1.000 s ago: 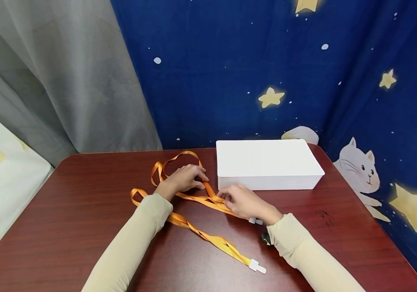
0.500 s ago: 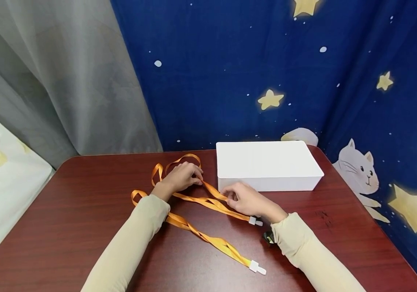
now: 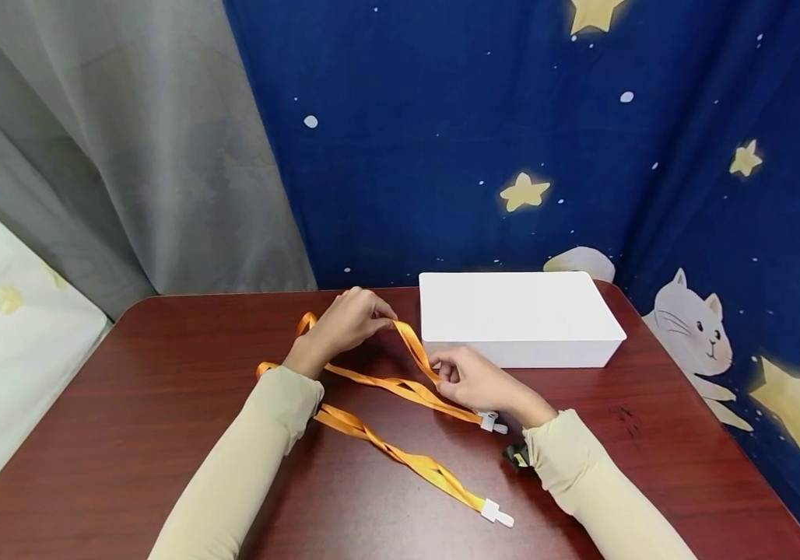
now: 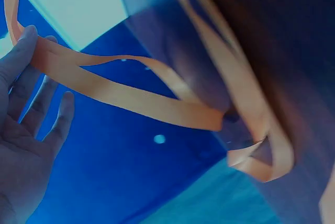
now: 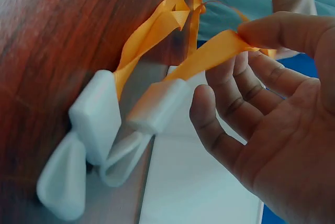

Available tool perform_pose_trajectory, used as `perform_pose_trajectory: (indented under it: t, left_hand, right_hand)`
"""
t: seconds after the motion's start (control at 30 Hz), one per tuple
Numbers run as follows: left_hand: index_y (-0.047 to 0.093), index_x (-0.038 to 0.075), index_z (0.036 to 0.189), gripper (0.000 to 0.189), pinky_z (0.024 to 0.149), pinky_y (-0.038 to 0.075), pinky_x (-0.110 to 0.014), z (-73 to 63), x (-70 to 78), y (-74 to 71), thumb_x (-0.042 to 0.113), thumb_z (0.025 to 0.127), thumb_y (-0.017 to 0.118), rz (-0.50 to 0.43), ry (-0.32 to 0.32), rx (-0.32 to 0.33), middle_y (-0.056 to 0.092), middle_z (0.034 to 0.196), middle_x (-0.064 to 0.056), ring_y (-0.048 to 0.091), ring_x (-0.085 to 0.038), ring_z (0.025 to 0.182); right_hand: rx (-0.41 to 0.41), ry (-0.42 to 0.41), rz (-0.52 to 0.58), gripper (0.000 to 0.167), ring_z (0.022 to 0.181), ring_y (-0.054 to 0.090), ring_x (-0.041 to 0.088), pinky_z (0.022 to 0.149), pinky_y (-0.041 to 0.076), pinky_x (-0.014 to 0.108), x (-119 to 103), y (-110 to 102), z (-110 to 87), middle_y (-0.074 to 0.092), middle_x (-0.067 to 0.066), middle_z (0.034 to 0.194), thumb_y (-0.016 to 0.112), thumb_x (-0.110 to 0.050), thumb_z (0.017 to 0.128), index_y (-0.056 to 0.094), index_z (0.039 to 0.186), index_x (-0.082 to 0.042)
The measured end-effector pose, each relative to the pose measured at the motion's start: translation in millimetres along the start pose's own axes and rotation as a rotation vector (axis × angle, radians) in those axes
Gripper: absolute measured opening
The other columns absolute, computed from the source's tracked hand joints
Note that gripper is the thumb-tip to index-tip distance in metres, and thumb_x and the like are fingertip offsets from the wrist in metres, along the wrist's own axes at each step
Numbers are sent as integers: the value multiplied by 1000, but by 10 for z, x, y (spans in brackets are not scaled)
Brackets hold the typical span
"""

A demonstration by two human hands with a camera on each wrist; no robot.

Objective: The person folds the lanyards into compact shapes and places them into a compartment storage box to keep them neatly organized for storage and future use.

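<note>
An orange lanyard (image 3: 412,344) is stretched between both hands, lifted off the table at its left part. My left hand (image 3: 352,320) pinches it between thumb and fingers; in the left wrist view the strap (image 4: 125,97) trails down from those fingertips. Lower and to the right, my right hand (image 3: 473,379) pinches the same strap between thumb and forefinger. Its white plastic clip (image 5: 159,106) hangs just beyond that grip, beside another clip (image 5: 97,116). A second orange lanyard (image 3: 403,389) lies below the hands. Closer to the front rests a third, yellow-orange lanyard (image 3: 417,465), partly behind the left sleeve.
Behind the right hand stands a white box (image 3: 512,305) at the table's back edge. The table (image 3: 127,404) is dark reddish wood. A small black object (image 3: 514,457) shows at the right cuff. Grey and blue star-patterned curtains (image 3: 400,140) hang behind.
My left hand has risen from the table, lifting the strap and drawing its far loop up from the table. The right hand has shifted slightly right, still pinching. The other two lanyards stay put.
</note>
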State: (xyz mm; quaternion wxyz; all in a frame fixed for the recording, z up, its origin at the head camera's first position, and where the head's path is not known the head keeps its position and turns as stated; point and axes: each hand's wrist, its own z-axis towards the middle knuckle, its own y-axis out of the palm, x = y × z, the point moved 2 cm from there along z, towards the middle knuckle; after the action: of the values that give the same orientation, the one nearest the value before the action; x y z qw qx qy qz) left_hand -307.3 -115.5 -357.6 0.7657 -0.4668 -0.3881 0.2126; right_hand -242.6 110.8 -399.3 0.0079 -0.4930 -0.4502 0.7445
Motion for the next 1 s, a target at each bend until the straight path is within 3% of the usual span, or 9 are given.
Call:
perform_pose_trajectory:
  t: [0.3, 0.53, 0.77, 1.0]
  left_hand:
    - [81, 12, 95, 9, 78, 56, -34, 19, 237, -156, 11, 90, 73, 57, 110, 75, 75, 94, -1, 68, -15, 89]
    - [82, 13, 94, 10, 78, 55, -34, 25, 383, -227, 9, 90, 73, 63, 172, 100, 75, 92, 0, 67, -15, 88]
    - [81, 12, 92, 9, 77, 54, -31, 16, 450, -242, 8, 89, 74, 65, 207, 126, 75, 90, 0, 67, -14, 86]
    - [81, 14, 89, 5, 73, 54, -30, 6, 464, -251, 15, 89, 76, 54, 210, 154, 74, 87, 2, 66, -12, 84]
  right_hand:
    - [25, -3, 17, 17, 63, 52, 11, 58, 45, 23, -23, 20, 16, 57, -1, 72, 61, 1, 88, 70, 103, -1]
    - [58, -3, 98, 13, 68, 57, 16, 61, 48, 25, -30, 45, 43, 63, 2, 78, 60, 1, 90, 70, 98, 0]
    - [95, 15, 184, 9, 76, 58, 20, 67, 49, 26, -47, 62, 64, 64, 5, 83, 61, -2, 92, 69, 95, 1]
    - [180, 94, 219, 16, 71, 60, 22, 61, 50, 28, -132, 14, 84, 68, 8, 88, 64, -10, 95, 71, 102, 3]
